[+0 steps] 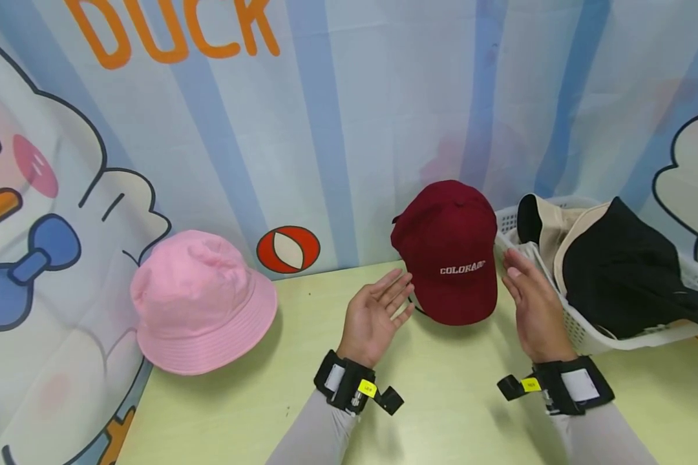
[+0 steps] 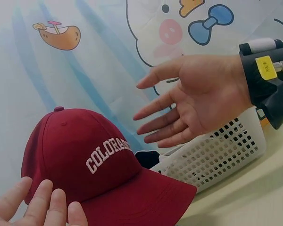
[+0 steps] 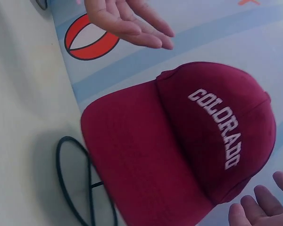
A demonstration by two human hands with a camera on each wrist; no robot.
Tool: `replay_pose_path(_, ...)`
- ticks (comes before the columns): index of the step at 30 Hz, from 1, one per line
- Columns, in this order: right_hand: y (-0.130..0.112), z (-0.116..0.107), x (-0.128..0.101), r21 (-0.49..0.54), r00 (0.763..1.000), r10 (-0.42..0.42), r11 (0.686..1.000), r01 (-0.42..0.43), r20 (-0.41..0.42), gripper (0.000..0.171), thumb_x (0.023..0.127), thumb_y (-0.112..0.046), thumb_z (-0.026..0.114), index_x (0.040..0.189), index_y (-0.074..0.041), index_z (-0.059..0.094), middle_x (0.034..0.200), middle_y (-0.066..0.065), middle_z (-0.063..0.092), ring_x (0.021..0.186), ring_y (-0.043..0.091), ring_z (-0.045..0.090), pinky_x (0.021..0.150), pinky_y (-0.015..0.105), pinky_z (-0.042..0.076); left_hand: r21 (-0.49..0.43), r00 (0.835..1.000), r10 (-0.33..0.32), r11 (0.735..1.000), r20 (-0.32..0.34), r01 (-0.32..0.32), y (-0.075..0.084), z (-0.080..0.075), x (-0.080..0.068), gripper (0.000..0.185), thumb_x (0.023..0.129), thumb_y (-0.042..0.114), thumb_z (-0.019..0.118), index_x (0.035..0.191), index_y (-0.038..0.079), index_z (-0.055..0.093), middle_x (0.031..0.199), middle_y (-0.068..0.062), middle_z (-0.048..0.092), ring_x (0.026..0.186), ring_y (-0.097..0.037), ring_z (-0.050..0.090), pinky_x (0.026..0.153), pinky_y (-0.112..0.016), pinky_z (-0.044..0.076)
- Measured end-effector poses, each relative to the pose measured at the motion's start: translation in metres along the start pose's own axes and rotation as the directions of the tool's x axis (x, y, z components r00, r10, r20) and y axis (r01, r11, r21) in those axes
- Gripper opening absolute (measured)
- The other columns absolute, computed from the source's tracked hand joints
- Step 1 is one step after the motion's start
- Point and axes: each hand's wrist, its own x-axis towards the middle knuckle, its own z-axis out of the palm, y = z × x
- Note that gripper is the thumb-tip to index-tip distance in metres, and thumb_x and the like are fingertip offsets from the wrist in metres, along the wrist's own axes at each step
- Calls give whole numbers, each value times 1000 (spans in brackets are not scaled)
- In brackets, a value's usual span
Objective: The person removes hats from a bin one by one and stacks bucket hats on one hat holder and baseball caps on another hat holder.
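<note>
A dark red baseball cap [image 1: 454, 258] with white COLORADO lettering sits upright at the back of the table, brim to the front. Beneath its brim, the right wrist view shows a black wire loop [image 3: 61, 174]. My left hand [image 1: 375, 316] is at the cap's left side, palm up and fingers extended; whether the fingertips touch it I cannot tell. On the other side my right hand [image 1: 534, 310] is held with straight fingers, between the cap and a white basket [image 1: 581, 336]. Neither hand grips anything. The left wrist view shows a gap between the right hand [image 2: 193, 101] and the cap [image 2: 80, 150].
At the left stands a pink bucket hat [image 1: 200, 303], tilted. Inside the basket lie a black hat [image 1: 622, 265] and a beige hat [image 1: 549, 223]. A printed cloth backdrop [image 1: 384, 129] hangs behind the pale yellow table [image 1: 244, 413].
</note>
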Motion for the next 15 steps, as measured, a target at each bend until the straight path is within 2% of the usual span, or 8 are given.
replay_pose_path(7,-16,-1,-8,-21,997,-72,997,73,38,55,107,-26,48,158,-9,33,164,6,32,148,14,32,116,14,33,19,999,-16,1000,40,16,-3,4,-3,54,103,26,33,154,7,40,159,-12,43,144,-26,45,110,-39,42)
replay_pose_path(12,-25,-4,-13,-70,995,-78,994,83,59,57,107,-24,49,158,-9,31,164,3,32,149,13,32,123,18,25,34,997,-13,999,75,11,-3,6,-4,55,103,25,32,154,6,39,158,-13,45,141,-24,48,108,-37,44)
replay_pose_path(15,-29,-8,-13,-105,993,-100,989,107,69,56,107,-22,49,158,-9,31,163,3,34,148,12,33,122,17,25,31,996,-18,999,93,16,-3,8,-3,55,104,25,32,154,4,38,156,-12,48,136,-21,52,109,-36,44)
